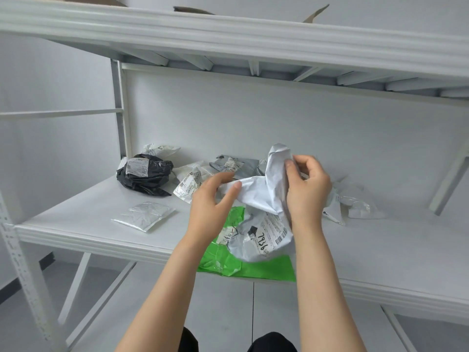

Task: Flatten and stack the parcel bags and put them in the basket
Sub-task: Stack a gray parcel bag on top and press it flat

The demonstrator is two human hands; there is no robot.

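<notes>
Left hand [215, 199] and right hand [307, 189] both pinch a crumpled white parcel bag [264, 194], its labelled end drooping onto a flat green bag [253, 270] at the shelf's [76, 219] near edge. It looks early in the task: the black bag [144, 174] and grey bag [236, 165] farther back lie unflattened, and no basket is in sight.

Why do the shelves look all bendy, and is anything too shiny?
Head view: the wide-angle lens bows the upper shelf; the light there is soft, with faint shadows; the silver pouch glints slightly; the white bag looks sharp, no blur.
</notes>
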